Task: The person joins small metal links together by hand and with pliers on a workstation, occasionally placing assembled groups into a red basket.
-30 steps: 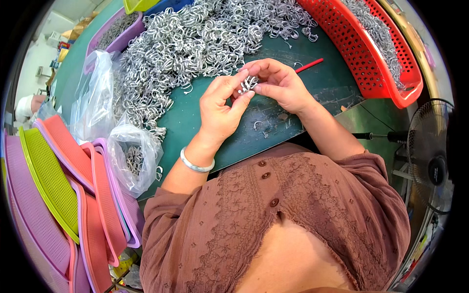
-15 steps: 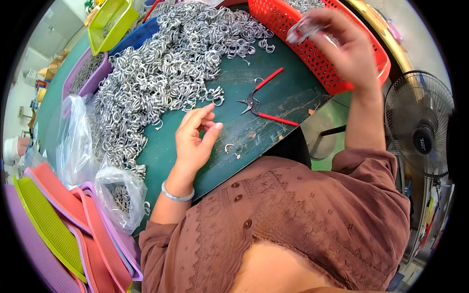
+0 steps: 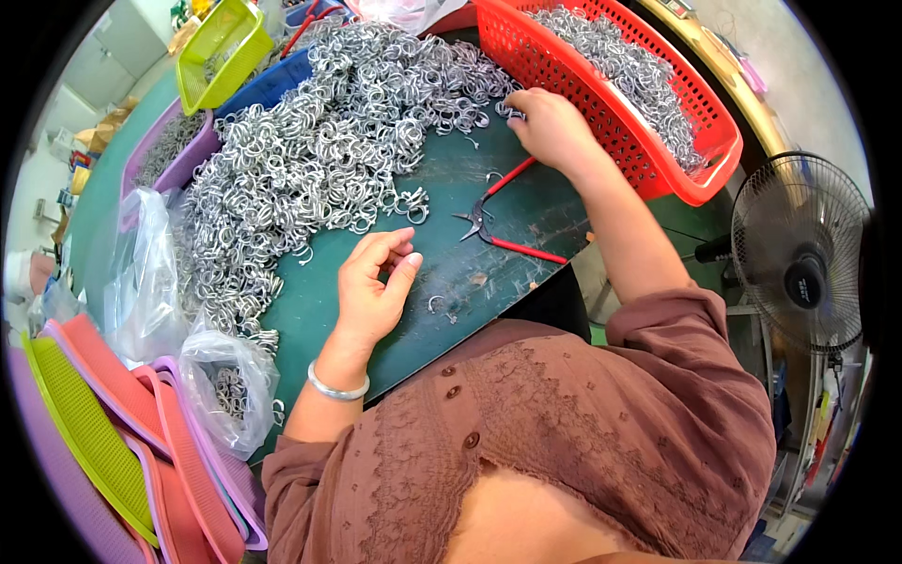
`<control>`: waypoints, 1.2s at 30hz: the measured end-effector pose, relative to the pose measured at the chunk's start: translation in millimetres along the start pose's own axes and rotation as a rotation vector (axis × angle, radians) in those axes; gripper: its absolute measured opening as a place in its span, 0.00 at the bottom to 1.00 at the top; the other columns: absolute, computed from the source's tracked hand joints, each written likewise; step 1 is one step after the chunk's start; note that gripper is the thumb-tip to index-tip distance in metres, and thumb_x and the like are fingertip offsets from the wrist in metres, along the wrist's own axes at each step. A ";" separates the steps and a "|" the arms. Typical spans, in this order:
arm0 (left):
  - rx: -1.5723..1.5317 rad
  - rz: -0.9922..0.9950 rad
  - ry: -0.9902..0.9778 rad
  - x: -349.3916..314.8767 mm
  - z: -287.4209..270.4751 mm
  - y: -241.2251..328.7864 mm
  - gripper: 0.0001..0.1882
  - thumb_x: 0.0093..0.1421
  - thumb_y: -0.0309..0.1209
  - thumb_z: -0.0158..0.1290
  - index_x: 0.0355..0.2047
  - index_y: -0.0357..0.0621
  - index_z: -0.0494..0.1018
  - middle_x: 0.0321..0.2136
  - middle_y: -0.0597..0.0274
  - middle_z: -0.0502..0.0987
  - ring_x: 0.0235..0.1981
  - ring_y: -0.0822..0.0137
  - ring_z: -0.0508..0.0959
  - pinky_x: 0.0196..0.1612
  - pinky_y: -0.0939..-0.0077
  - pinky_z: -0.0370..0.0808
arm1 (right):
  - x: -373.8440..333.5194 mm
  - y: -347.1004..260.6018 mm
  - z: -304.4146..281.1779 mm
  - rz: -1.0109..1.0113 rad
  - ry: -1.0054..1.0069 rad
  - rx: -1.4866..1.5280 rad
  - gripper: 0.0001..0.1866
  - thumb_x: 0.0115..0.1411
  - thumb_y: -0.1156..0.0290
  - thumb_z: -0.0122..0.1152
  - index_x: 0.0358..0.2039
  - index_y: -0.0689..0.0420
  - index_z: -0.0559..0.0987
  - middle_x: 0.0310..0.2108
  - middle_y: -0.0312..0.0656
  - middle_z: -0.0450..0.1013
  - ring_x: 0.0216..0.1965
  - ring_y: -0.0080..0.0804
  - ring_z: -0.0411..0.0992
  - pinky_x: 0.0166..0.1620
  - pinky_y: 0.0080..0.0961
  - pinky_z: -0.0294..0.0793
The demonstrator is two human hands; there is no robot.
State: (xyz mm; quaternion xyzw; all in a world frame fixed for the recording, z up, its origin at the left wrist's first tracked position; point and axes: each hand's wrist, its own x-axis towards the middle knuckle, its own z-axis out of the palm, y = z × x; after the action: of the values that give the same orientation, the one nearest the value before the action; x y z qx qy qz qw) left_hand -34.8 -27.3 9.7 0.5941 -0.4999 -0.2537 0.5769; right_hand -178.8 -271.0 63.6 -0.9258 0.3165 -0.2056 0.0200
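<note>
A large heap of silvery open metal rings (image 3: 319, 141) is spread over the green table. At the heap's right edge, beside the red basket (image 3: 611, 113), my right hand (image 3: 554, 132) has its fingers bent down over a few loose rings (image 3: 508, 110); its palm is hidden. My left hand (image 3: 374, 287) rests near the table's front edge, fingers loosely curled and thumb apart, with nothing visible in it. Between the hands lie red-handled pliers (image 3: 481, 218), jaws pointing left and handles spread. A single ring piece (image 3: 434, 304) lies right of my left hand.
More rings fill the red basket. Purple (image 3: 193, 155), lime (image 3: 221, 52) and blue (image 3: 272, 85) baskets stand at the far left. A clear bag (image 3: 230, 385) holding rings and stacked plastic baskets (image 3: 122, 442) sit near left. A fan (image 3: 803, 263) stands at right.
My right hand has come down and left from above the red basket to the loose rings at the heap's edge. The shiny bundle it held is out of sight. My left hand stays almost still.
</note>
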 end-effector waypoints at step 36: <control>-0.678 -0.242 0.039 4.9 -3.0 4.5 0.14 0.53 0.21 0.48 0.42 0.37 0.65 0.33 0.59 0.72 0.30 0.72 0.73 0.33 0.81 0.71 | -57.2 -104.7 33.7 -0.123 -0.256 1.437 0.22 0.46 0.83 0.57 0.44 0.63 0.66 0.36 0.38 0.66 0.36 0.21 0.64 0.38 0.17 0.67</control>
State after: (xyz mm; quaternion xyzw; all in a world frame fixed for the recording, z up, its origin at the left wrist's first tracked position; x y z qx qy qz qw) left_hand -31.7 -29.6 15.9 0.4287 -0.3022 -0.4602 0.7164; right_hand -146.0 -156.5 29.2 -0.7170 0.0461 -0.2535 0.6477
